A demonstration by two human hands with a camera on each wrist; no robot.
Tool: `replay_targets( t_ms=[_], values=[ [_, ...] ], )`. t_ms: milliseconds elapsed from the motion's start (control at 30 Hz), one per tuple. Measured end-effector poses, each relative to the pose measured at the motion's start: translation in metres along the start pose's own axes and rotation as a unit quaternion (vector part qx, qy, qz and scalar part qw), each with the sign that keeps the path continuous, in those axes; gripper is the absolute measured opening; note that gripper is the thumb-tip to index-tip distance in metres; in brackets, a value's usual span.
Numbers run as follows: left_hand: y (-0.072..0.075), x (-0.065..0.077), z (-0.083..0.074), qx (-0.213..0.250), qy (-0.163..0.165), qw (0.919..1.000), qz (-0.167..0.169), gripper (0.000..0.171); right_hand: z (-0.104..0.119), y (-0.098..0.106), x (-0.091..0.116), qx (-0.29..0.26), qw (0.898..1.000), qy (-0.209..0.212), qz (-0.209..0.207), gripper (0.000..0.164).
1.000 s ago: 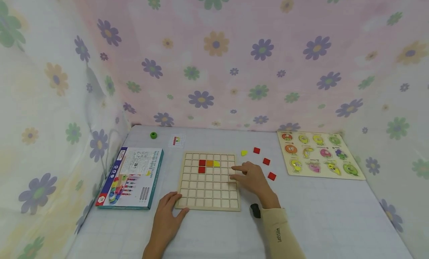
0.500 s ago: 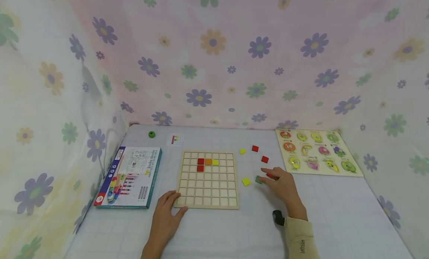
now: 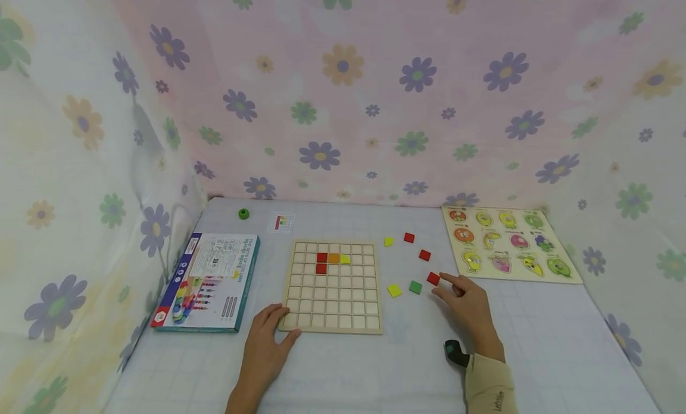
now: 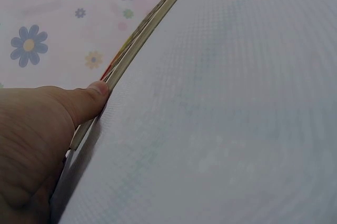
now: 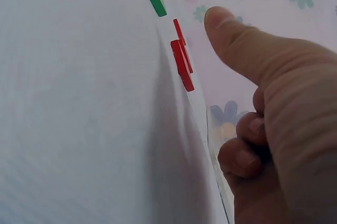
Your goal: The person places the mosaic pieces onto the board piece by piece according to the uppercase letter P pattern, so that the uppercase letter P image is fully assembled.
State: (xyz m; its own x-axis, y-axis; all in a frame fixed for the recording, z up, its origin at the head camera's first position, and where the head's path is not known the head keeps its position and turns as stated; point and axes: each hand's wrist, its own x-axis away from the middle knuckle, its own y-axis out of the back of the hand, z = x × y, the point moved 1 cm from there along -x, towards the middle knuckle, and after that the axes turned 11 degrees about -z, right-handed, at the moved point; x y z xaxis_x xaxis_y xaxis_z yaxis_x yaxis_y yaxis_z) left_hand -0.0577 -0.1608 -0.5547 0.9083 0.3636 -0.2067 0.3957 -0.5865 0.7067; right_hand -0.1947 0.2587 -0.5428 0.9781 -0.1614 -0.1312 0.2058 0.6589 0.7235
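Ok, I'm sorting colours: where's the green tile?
In the head view, right of the grid board, the green tile lies between a yellow tile and a red tile.

Red tile [image 3: 433,278]; green tile [image 3: 415,287]; backdrop [image 3: 370,128] pink, flowered; card [image 3: 281,223] white-red, perhaps yellow.

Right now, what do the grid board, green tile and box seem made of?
Grid board: probably bare wood, matte and pale tan. Green tile: painted wood or plastic; smooth, even green leaves that open. Box: likely cardboard, its flat face printed.
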Motion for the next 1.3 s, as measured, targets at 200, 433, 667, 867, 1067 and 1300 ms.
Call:
replay_targets(
  t_ms=[200, 433, 667, 867, 1067, 1300],
  values=[
    [0.0, 0.0, 0.0, 0.004, 0.003, 1.0, 0.004, 0.053, -0.008, -0.001, 0.0, -0.004, 1.0, 0.007, -0.01, 0.047],
    [0.001, 0.0, 0.0, 0.004, 0.002, 1.0, 0.006, 0.054, -0.014, -0.004, -0.002, 0.003, 1.0, 0.014, -0.009, 0.047],
    [0.001, 0.0, -0.001, 0.006, 0.003, 0.9999, 0.008, 0.055, -0.015, -0.005, -0.003, 0.019, 1.0, 0.014, 0.003, 0.048],
    [0.001, 0.0, -0.001, 0.005, -0.004, 1.0, 0.003, 0.056, -0.012, -0.007, -0.005, 0.035, 0.999, 0.016, 0.007, 0.048],
    [0.0, 0.0, 0.0, 0.002, -0.011, 0.9999, -0.001, 0.056, -0.009, -0.009, -0.006, 0.038, 0.999, 0.02, -0.001, 0.042],
    [0.0, 0.001, 0.0, 0.003, -0.01, 0.9999, 0.002, 0.056, -0.006, -0.007, -0.006, 0.05, 0.999, 0.011, 0.005, 0.044]
  ],
)
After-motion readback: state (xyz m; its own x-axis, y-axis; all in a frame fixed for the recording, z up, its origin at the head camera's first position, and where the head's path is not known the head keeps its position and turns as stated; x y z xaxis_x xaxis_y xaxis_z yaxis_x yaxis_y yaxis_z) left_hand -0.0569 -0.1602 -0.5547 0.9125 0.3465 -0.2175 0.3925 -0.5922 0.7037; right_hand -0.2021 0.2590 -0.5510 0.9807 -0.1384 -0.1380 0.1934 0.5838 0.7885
